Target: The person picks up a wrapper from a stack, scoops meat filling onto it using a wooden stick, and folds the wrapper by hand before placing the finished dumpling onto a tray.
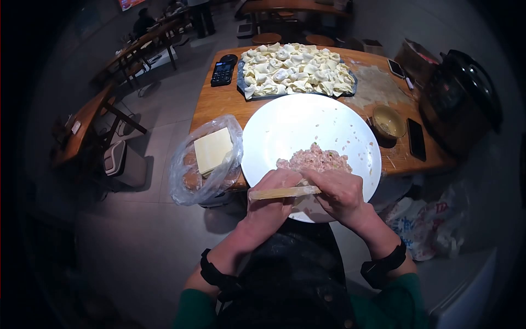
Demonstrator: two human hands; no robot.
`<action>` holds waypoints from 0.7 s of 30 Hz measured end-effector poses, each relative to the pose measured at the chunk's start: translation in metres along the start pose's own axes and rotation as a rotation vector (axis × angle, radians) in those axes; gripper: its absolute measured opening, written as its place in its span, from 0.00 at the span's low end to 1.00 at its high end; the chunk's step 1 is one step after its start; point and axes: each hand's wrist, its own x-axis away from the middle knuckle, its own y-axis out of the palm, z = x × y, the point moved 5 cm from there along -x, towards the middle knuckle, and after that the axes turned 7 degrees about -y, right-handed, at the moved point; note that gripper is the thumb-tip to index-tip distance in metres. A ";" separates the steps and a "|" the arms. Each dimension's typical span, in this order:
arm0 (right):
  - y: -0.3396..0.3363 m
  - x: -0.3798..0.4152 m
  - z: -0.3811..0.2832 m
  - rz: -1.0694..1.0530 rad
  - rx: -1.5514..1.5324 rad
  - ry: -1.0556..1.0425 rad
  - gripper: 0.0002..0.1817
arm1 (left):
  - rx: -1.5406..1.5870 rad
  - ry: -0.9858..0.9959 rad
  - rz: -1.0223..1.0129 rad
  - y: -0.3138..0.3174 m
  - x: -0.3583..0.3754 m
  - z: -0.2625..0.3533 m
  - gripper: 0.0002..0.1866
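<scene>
Over the near edge of a large white plate, my two hands meet with fingers curled. My right hand is closed on a flat wooden stick, which juts out leftward across the front of my left hand. The left fingers are closed too, but whatever they hold is hidden. Just beyond my knuckles lies a mound of pink minced meat, with small bits scattered over the plate. To the left, a stack of pale square wrappers sits in an open clear plastic bag.
A dark tray heaped with folded wontons is behind the plate. Near it is a black keypad device. On the right are a small bowl, a phone and a black cooker. A bin stands left.
</scene>
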 end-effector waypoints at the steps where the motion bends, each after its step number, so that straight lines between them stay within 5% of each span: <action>1: -0.002 -0.002 0.002 -0.001 -0.004 -0.005 0.25 | -0.004 -0.003 0.005 -0.001 0.000 -0.002 0.17; 3: 0.004 -0.005 0.010 -0.259 0.017 0.023 0.18 | -0.060 -0.027 -0.097 0.002 -0.002 -0.005 0.16; 6: 0.015 -0.017 0.030 -0.367 -0.022 0.084 0.10 | -0.138 -0.017 -0.066 -0.002 -0.009 -0.007 0.20; 7: 0.020 -0.024 0.041 -0.362 -0.018 0.085 0.10 | -0.161 -0.021 -0.005 -0.005 -0.013 -0.009 0.21; 9: 0.027 -0.038 0.092 -0.201 -0.089 0.502 0.08 | -0.177 -0.088 0.011 -0.022 -0.018 -0.017 0.25; 11: 0.028 -0.061 0.142 -0.019 -0.237 0.683 0.08 | -0.173 -0.091 0.119 -0.042 -0.020 -0.031 0.22; 16: 0.040 -0.066 0.211 0.104 -0.268 0.804 0.16 | -0.343 -0.201 0.161 -0.090 -0.012 -0.097 0.15; 21: 0.020 -0.029 0.151 -0.022 -0.542 0.820 0.18 | -0.520 -0.216 0.001 -0.093 -0.008 -0.123 0.09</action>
